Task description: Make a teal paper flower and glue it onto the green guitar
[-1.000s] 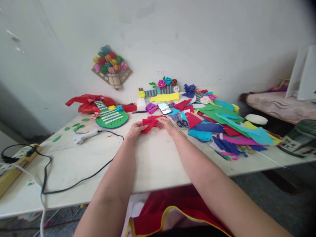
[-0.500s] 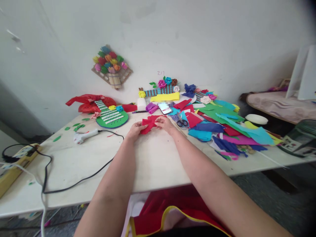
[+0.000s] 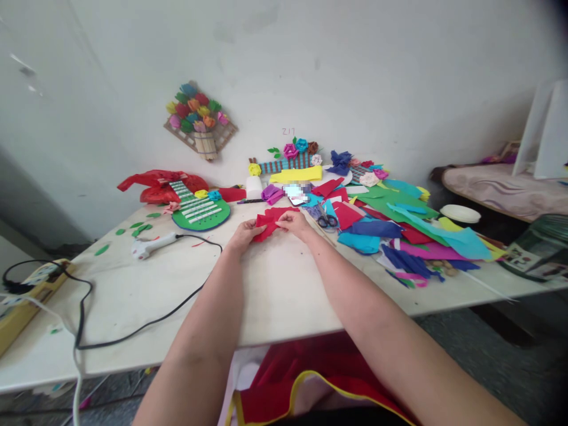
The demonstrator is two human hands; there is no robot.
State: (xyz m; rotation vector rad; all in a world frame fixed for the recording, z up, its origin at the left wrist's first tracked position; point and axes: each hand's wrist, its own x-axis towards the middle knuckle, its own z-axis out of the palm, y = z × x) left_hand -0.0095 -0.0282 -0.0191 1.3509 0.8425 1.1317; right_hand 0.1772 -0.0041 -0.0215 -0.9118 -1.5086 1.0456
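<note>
A small piece of red crepe paper (image 3: 269, 220) is stretched between my two hands, just above the middle of the white table (image 3: 288, 290). My left hand (image 3: 244, 233) pinches its left edge between thumb and fingers. On the other side, my right hand (image 3: 293, 223) grips the paper with the fingertips. Behind the hands lies a phone (image 3: 296, 194) with a lit, partly blurred screen. Scissors with dark handles (image 3: 327, 220) rest to the right of my right hand.
A white hot glue gun (image 3: 153, 244) with a black cord lies left. Behind it is a green paper guitar (image 3: 202, 213). Colourful paper scraps (image 3: 377, 228) cover the right side, near a glass jar (image 3: 539, 251). A power strip (image 3: 38, 296) sits at the left edge.
Both hands stay in nearly the same place. The fingers have shifted slightly on the red paper, and its lower part looks more gathered between them.
</note>
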